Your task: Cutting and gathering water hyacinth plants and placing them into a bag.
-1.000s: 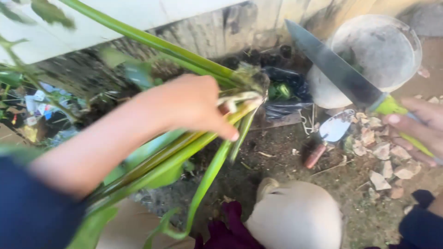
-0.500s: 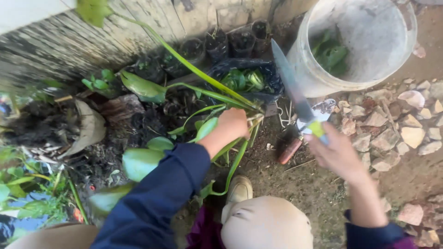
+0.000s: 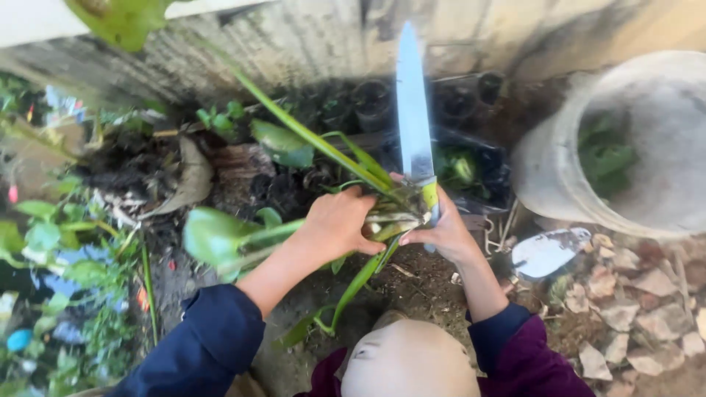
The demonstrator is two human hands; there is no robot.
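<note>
Hands (image 3: 390, 224) hiding plant base (image 3: 393, 215), knife (image 3: 413, 121) upright

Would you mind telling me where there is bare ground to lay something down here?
Bare soil lies between the right hand and the trowel. It is crowded left of the left hand with leaves, behind with black pots, and right with stone rubble below the bucket.

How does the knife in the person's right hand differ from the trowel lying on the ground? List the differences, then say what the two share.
The knife has a long, narrow blade; the trowel has a short, broad one. The knife is held in the right hand, blade pointing away towards the wall; the trowel lies flat on the soil, untouched. The knife's handle shows green; the trowel's handle cannot be made out. Both have pale metal blades.
</note>
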